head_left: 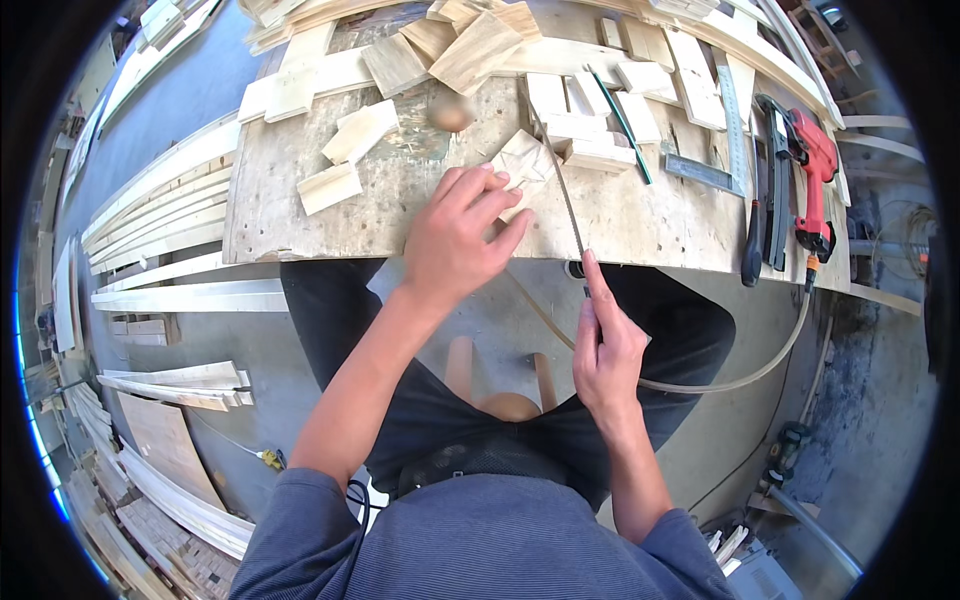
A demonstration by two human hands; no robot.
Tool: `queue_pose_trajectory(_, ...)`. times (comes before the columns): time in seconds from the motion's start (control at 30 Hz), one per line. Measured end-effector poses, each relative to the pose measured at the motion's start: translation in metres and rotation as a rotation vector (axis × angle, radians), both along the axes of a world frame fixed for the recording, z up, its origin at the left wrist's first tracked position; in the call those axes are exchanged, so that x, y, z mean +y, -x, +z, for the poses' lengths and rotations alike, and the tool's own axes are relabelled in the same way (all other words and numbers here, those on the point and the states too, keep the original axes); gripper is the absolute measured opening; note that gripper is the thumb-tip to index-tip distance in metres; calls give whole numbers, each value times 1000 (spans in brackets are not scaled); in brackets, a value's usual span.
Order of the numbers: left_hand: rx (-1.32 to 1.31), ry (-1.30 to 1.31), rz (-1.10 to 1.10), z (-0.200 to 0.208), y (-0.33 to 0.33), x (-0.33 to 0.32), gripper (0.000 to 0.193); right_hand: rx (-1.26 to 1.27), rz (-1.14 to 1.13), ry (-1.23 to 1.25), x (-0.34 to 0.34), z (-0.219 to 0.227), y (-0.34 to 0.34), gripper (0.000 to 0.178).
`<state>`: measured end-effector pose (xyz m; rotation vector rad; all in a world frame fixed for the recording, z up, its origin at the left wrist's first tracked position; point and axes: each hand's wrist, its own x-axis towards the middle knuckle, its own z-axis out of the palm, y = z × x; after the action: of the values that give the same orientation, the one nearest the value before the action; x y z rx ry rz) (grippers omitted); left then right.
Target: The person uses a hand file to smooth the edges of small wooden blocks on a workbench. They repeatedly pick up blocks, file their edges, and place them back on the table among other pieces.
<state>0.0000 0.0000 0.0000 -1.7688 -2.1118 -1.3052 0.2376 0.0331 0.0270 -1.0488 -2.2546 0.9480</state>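
Observation:
At the near edge of the wooden workbench, my left hand (462, 225) has its fingers curled at a small pale wood block (526, 158) with dark lines drawn on it. The fingertips appear to press on the block, and part of it is hidden beneath them. My right hand (610, 350) is closed around the handle of a long, narrow-bladed hand tool (566, 195), with the index finger stretched along it. The blade slants up past the block's right side; whether it is a saw or a file cannot be made out.
Offcuts (478, 45), a dark green pencil (622, 128), a metal try square (705, 172), a dark-handled screwdriver (752, 245) and a red nail gun (815, 165) with an air hose (745, 385) lie around the workbench (270, 210). Planks (165, 205) are stacked on the left.

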Motion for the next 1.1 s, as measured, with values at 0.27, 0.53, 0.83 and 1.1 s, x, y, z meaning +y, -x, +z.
queue_pose_trajectory(0.27, -39, -27, -33, 1, 3, 4, 19, -76, 29, 56, 15, 1, 19, 70)
queue_pose_trajectory(0.53, -68, 8, -137, 1, 12, -8, 15, -129, 23, 68, 3, 4, 13, 70)
queue_pose_trajectory(0.83, -69, 88, -173, 16, -1, -41, 18, 33, -22, -30, -2, 5, -10, 62)
queue_pose_trajectory(1.1, -93, 102, -318, 14, -11, 5, 18, 96, -171, 41, -13, -13, -54, 60)
